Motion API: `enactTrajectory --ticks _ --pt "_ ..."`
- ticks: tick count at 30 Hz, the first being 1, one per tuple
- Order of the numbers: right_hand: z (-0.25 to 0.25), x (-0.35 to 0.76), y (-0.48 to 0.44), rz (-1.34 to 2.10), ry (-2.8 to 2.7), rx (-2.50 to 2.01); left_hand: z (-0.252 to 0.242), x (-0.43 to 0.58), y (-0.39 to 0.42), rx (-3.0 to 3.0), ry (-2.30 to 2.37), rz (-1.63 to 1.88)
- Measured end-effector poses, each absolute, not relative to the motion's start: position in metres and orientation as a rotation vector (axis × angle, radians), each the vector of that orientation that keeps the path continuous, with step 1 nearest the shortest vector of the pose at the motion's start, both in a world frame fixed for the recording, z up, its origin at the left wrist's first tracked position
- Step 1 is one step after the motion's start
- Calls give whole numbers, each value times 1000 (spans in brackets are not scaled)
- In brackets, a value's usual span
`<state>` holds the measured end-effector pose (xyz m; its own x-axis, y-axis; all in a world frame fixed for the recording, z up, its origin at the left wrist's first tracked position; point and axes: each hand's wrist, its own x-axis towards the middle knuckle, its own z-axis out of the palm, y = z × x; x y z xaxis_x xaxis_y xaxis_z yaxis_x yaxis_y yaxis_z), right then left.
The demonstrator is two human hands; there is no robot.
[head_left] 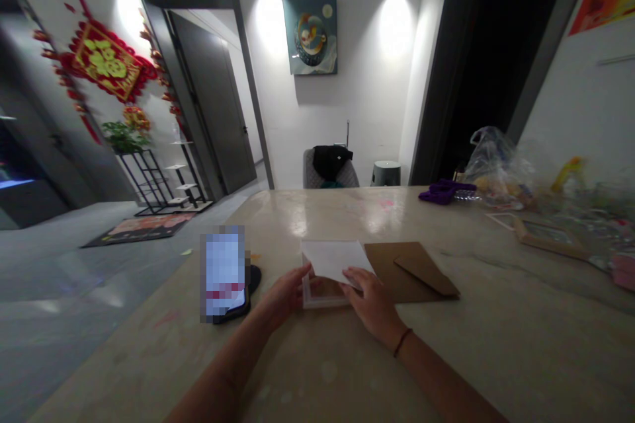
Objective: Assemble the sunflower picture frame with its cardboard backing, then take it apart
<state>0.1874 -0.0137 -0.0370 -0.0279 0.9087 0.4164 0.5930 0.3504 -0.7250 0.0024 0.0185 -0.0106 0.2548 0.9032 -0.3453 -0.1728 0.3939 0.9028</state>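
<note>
Flanking the white frame (322,294): phone (225,277) left, brown envelope (411,271) right.

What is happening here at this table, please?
A person sits or stands at a pale stone table and works with both bare hands. The left hand touches the left edge of a small white frame. The right hand rests on a white sheet of paper lying over that frame. A brown envelope lies just to the right, and a phone on a stand is at the left. Plastic bags sit far right.
</note>
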Motion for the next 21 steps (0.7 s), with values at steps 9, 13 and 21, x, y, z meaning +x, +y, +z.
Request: enactTrajectory --ticks 9,13,21 --pt "-36 195 -6 669 -1395 -1271 -8 3 18 968 1261 937" --pt "-31 199 -6 711 -1255 -1305 -10 2 18 987 1273 928" --pt "-20 218 -2 853 -859 -1133 -16 -1 26 1146 1499 986"
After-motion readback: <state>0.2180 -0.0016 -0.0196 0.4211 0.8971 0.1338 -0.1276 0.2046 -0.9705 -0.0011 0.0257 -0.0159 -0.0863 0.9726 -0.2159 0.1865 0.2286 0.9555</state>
